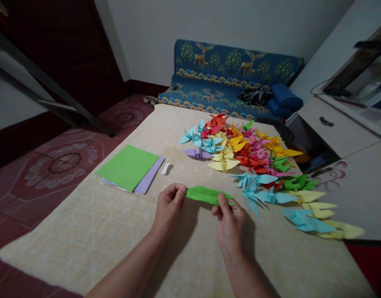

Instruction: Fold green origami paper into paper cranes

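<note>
Left hand and right hand pinch folded green origami paper, its length spanning them. Exact creases are unclear.

- My left hand pinches one end of a folded green paper, thumb on top.
- My right hand grips the other end, so the paper stretches between my hands above the pale patterned table cover.
- To my left lie flat sheets, a green sheet over a purple sheet, with clear plastic showing at their edges.
- A small white piece sits just beside them.
- Beyond and right of my hands spread many folded paper birds, in red, pink, orange, yellow, blue, purple and green.
- Past the table stands a blue sofa patterned with deer and trees.
</note>
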Demonstrator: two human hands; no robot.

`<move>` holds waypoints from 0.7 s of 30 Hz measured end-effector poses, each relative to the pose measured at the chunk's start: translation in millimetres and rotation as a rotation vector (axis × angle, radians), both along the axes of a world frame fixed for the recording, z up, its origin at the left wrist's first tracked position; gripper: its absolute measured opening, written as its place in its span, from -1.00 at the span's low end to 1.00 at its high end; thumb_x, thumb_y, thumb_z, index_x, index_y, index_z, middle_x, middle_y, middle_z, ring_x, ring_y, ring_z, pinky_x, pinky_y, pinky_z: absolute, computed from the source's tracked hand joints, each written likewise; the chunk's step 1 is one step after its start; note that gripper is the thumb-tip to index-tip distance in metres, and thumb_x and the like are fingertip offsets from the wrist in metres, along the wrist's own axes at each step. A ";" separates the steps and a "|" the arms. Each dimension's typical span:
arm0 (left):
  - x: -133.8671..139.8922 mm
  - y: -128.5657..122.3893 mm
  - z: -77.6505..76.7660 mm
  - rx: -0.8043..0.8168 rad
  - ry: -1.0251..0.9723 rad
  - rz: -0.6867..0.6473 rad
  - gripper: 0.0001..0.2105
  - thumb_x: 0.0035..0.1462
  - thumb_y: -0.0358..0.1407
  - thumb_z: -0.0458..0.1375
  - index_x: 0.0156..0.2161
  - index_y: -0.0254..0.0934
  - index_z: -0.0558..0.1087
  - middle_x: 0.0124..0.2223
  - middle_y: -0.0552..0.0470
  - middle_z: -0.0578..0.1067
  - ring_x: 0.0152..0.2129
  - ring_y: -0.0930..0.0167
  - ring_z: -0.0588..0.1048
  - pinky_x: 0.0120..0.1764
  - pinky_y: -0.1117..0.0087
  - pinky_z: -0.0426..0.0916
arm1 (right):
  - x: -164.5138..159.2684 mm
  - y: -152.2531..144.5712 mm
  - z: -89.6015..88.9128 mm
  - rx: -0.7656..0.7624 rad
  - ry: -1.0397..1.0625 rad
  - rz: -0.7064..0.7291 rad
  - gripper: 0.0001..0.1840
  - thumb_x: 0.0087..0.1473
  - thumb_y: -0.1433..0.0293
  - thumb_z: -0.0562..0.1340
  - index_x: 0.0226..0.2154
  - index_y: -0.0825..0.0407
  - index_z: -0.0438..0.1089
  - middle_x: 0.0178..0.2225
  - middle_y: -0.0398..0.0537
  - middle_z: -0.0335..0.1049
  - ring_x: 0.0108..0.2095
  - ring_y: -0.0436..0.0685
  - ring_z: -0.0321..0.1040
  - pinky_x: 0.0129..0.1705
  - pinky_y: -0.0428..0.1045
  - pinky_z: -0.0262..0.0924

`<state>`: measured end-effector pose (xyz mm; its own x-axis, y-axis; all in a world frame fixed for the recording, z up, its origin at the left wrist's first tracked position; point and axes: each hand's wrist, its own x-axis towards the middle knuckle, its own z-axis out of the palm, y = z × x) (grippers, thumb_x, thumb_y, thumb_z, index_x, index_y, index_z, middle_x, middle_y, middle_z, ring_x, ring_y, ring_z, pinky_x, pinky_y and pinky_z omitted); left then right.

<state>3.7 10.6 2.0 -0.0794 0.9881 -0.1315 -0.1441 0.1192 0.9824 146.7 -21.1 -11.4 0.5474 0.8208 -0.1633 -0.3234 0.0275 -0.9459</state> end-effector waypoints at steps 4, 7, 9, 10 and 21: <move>2.2 0.0 3.2 -0.018 -0.213 -0.038 -0.66 -0.02 -0.08 0.30 -0.26 -0.32 0.45 -0.51 0.16 0.36 -0.61 0.56 0.29 -0.53 0.56 0.17 | -7.6 -2.6 1.4 -0.020 0.064 0.031 -0.66 -0.16 0.19 0.43 -0.41 0.06 0.41 -0.60 -0.17 0.46 -0.61 0.04 0.41 -0.49 -0.06 0.34; 7.4 -2.6 4.4 -0.025 -0.267 -0.179 -0.62 -0.10 -0.17 0.38 -0.19 -0.35 0.49 -0.41 0.06 0.46 -0.53 0.51 0.39 -0.48 0.54 0.25 | -13.0 -5.3 3.6 -0.006 0.092 0.117 -0.69 -0.13 0.22 0.42 -0.38 0.06 0.41 -0.52 -0.11 0.52 -0.53 0.07 0.47 -0.44 -0.04 0.40; 10.5 -4.0 4.8 -0.043 -0.284 -0.217 -0.66 -0.13 -0.22 0.40 -0.25 -0.38 0.52 -0.39 0.00 0.51 -0.50 0.47 0.44 -0.44 0.50 0.30 | -15.6 -7.4 3.7 -0.001 0.102 0.164 -0.71 -0.11 0.24 0.41 -0.40 0.06 0.39 -0.48 -0.08 0.53 -0.49 0.08 0.49 -0.41 -0.04 0.41; 11.4 -4.5 4.8 -0.053 -0.291 -0.213 -0.69 -0.14 -0.23 0.40 -0.29 -0.38 0.53 -0.39 -0.02 0.52 -0.50 0.45 0.45 -0.42 0.48 0.32 | -16.4 -8.3 3.1 -0.001 0.101 0.191 -0.71 -0.09 0.25 0.41 -0.40 0.07 0.38 -0.47 -0.07 0.53 -0.47 0.08 0.50 -0.39 -0.03 0.41; 0.7 -3.8 2.5 0.392 -0.130 -0.087 -0.89 -0.21 -0.34 0.43 -0.53 -0.28 0.59 -0.33 -0.08 0.49 -0.37 0.34 0.47 -0.30 0.39 0.35 | -5.6 -3.3 1.1 0.155 0.062 0.191 -0.47 -0.15 0.46 0.33 -0.06 -0.04 0.31 0.09 0.07 0.31 -0.03 0.20 0.36 -0.21 0.02 0.39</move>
<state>4.5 6.8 4.5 -0.0006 0.9675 0.2527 -0.2755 -0.2431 0.9301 141.1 -24.4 -10.3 0.3731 0.9261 -0.0558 -0.3939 0.1037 -0.9133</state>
